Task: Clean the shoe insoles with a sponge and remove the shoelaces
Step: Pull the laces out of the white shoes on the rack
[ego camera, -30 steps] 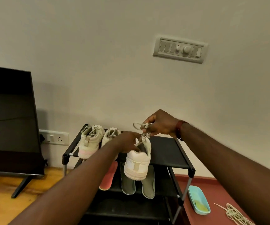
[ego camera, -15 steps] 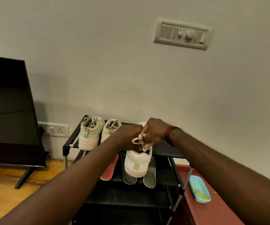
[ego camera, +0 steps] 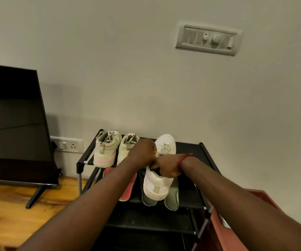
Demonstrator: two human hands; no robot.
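Plain off-white wall [ego camera: 128, 69] fills most of frame. Switch panel [ego camera: 208, 40] at 1 o'clock, grey-white, several rockers plus a round knob. Dark TV [ego camera: 13, 124] at 9 o'clock, screen off, on a slanted black leg [ego camera: 34, 197], casting a soft shadow on the wall to its right. White wall socket [ego camera: 67, 145] just beside the TV's right edge. Wood-grain floor [ego camera: 10, 214] at 8 o'clock. Black tiered shoe rack [ego camera: 187, 147] at 6 o'clock, against the wall. Red-brown surface [ego camera: 213, 241] at 5 o'clock. Dim, warm, even light.
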